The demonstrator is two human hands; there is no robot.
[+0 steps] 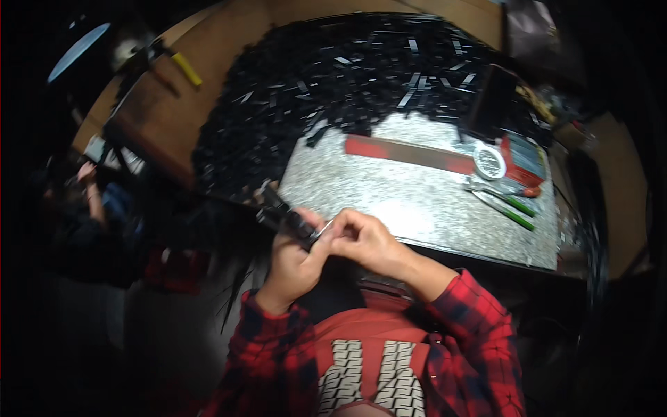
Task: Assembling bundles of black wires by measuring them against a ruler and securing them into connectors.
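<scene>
Right hand: fingertips pressed together in a pinch on the near end of a small stack of black strips. Left hand: fingers curled under the stack, thumb along its side, cradling it. The stack angles up-left out of both hands, far end free, held just off the near edge of the speckled slab; likely so one strip can be worked at the end. Big heap of the same black strips lies well apart, across the far side of the slab. Red bar, tape roll, green pens right of centre, untouched.
</scene>
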